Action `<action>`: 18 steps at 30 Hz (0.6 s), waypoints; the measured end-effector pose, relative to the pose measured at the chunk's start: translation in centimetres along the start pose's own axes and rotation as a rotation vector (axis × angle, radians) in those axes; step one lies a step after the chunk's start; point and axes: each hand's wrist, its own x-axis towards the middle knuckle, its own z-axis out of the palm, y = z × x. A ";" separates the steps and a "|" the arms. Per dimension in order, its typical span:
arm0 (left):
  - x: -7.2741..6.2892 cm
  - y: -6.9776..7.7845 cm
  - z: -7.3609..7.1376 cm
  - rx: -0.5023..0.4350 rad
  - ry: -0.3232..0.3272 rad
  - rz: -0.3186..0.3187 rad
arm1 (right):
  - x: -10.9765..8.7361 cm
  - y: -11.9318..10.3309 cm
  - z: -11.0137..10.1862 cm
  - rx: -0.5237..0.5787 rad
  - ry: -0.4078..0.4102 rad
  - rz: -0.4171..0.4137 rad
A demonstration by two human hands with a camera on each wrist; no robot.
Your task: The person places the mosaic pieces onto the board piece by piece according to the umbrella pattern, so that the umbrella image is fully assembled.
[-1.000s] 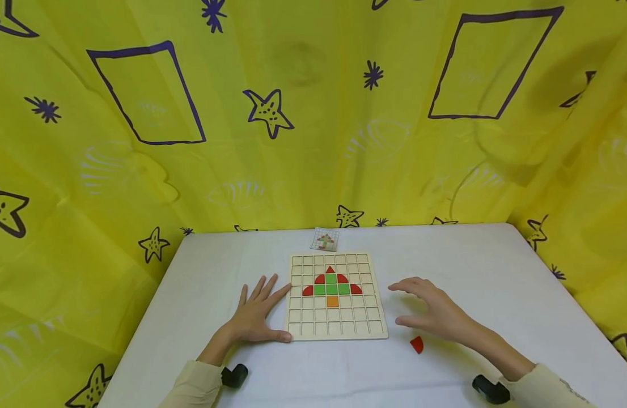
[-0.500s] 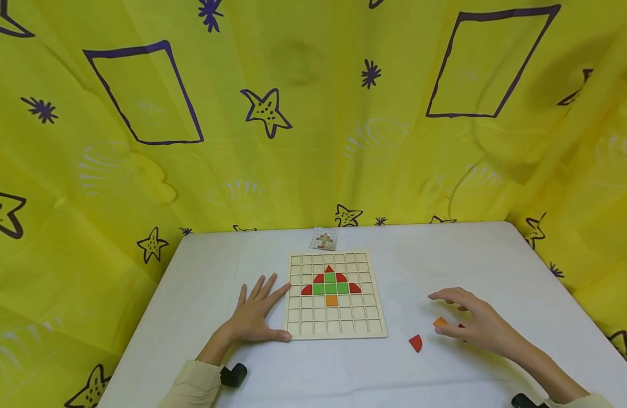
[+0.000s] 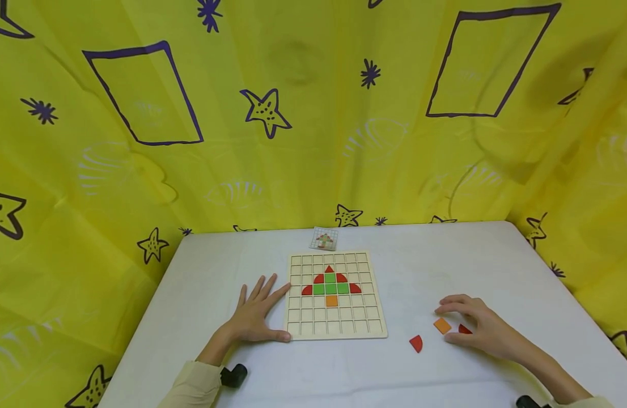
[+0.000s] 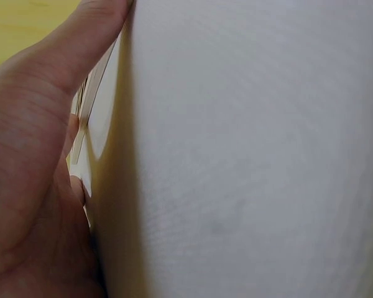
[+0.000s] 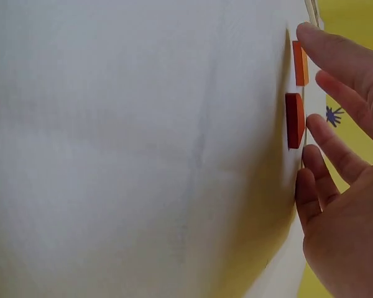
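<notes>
A wooden grid board (image 3: 306, 327) lies on the table, bearing a tree-like figure of red, green and orange tiles. My left hand (image 3: 254, 320) is spread flat at its left side, thumb and index finger touching the edge. Over to the right, my right hand (image 3: 489, 331) has thumb and fingers parted around an orange square tile (image 3: 443, 325), with a gap between them. A red tile (image 3: 464, 329) sits under its palm, partly covered. In the right wrist view the orange tile (image 5: 300, 63) and red tile (image 5: 294, 121) rest on the cloth beside the fingers.
A red quarter-circle tile (image 3: 416, 343) lies between the board and my right hand. Behind the board is a small pattern card (image 3: 323, 239) showing a similar figure. A yellow curtain (image 3: 313, 170) hangs behind the white-covered table (image 3: 232, 249).
My right hand has moved right, away from beside the board, and come down around the orange tile, which it hid before. The left hand stays at the board.
</notes>
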 end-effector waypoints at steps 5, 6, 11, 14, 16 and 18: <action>-0.1 0.2 -0.1 -0.002 0.004 0.008 | 0.1 0.5 -0.1 0.009 -0.006 -0.047; -0.2 0.1 0.0 -0.005 0.010 0.013 | 0.2 0.6 -0.1 0.009 -0.006 -0.052; -0.2 -0.1 0.2 -0.026 0.042 0.038 | 0.3 1.0 -0.1 0.018 -0.011 -0.042; -0.2 -0.1 0.2 -0.031 0.038 0.027 | 0.3 1.1 0.0 0.013 -0.007 -0.037; -0.2 0.0 0.1 -0.020 0.022 0.019 | 0.3 1.1 0.1 0.005 -0.005 -0.042; -0.2 0.1 -0.1 -0.020 0.013 0.012 | 0.3 1.2 0.1 -0.006 -0.002 -0.046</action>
